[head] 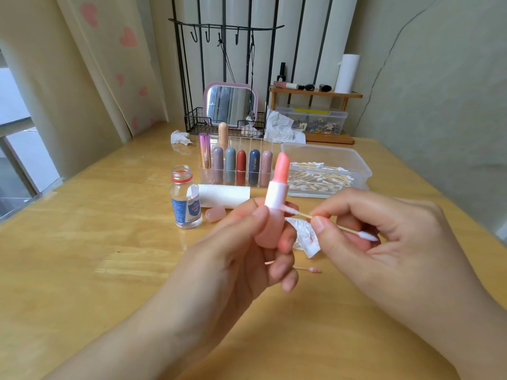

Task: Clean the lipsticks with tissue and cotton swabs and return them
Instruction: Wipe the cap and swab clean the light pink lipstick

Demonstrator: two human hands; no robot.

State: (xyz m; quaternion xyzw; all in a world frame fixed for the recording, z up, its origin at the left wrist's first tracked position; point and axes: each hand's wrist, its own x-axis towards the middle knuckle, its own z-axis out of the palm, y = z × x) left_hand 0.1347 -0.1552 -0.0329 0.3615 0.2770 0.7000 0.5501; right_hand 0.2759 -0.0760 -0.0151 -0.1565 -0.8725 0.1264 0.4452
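Lipstick (275, 187), pink, uncapped and wound up, upright in left hand (247, 250), fingers and thumb curled round its pale pink base. Right hand (378, 231) pinching cotton swab (329, 223) by the wooden stick, one white tip touching the white collar at its lower edge, other tip pointing right. Crumpled tissue (304, 237) with red marks on wooden table (109, 242) just behind both hands; used swab (308, 269) with pink tip lying below it. Pink cap (215, 214) beside small open bottle (186, 201); white tissue roll (223, 197) lying behind. Further back, clear organiser (247, 149) with capped lipsticks standing in slots, and clear box (359, 168) of cotton swabs to its right.
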